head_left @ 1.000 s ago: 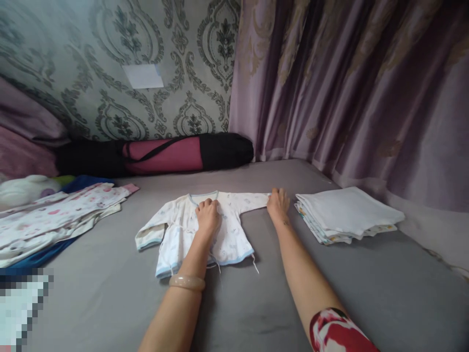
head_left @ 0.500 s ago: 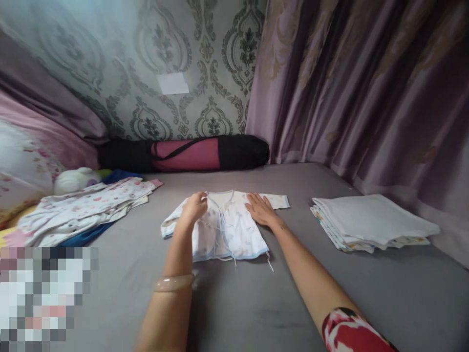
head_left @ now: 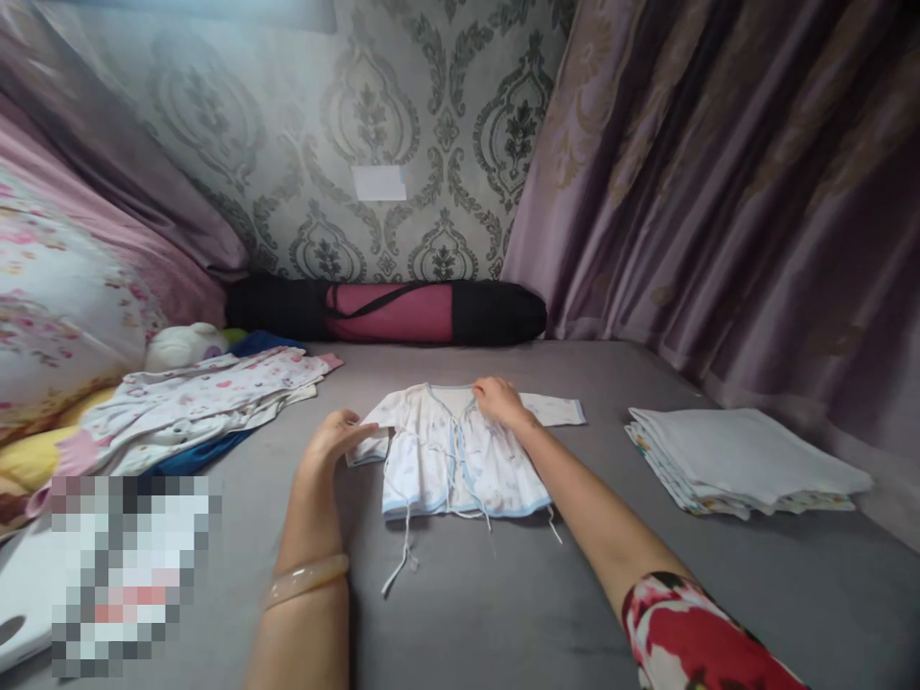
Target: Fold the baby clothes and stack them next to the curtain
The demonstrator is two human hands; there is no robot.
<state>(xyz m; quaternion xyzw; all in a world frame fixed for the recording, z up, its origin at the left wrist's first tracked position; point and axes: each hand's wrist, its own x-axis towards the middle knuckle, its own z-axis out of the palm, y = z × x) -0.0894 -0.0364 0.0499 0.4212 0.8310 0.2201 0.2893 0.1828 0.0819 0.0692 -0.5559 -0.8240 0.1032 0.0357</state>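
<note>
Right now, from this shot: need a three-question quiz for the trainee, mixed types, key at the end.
1. The long bag at the back is: A) green and white, B) pink and black, C) blue and yellow.
2. True or false: the folded cloths lie to the right of the shirt.
3. Fill in: the right hand is at the shirt's neckline; the left hand is nearest its ____.

Key: 1. B. 2. True. 3. Sleeve.

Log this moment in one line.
left hand: at sleeve, contact unclear | right hand: on shirt beside neck opening | shirt: spread on grey sheet | folded cloths: stacked right of shirt
</note>
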